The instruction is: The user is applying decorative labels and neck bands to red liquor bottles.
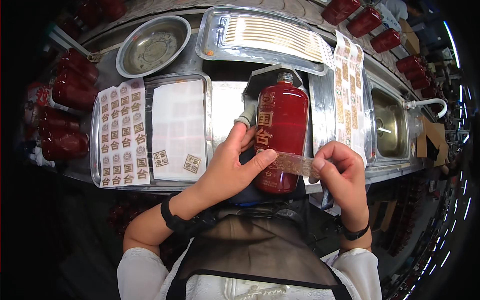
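Note:
A red glass bottle (290,115) with gold lettering and an uncapped clear neck lies neck-away in front of me, against a dark angular holder (257,80). My left hand (231,162) is closed on the bottle's left side. A grey cover sits on one of its fingers, and its thumb presses on the bottle's lower front. From that thumb a clear film strip (295,162) with faint gold marks stretches to the right across the bottle. My right hand (345,172) pinches the strip's right end, just off the bottle's side.
Left lies a metal tray (207,95) with a gold decal sheet (122,135) and a white sheet (179,120) bearing two square decals. Behind are a round metal basin (131,65) and another tray (212,52) of gold-striped sheets. Right are another decal sheet (350,95) and a sink (390,120). Red bottles (75,87) line the edges.

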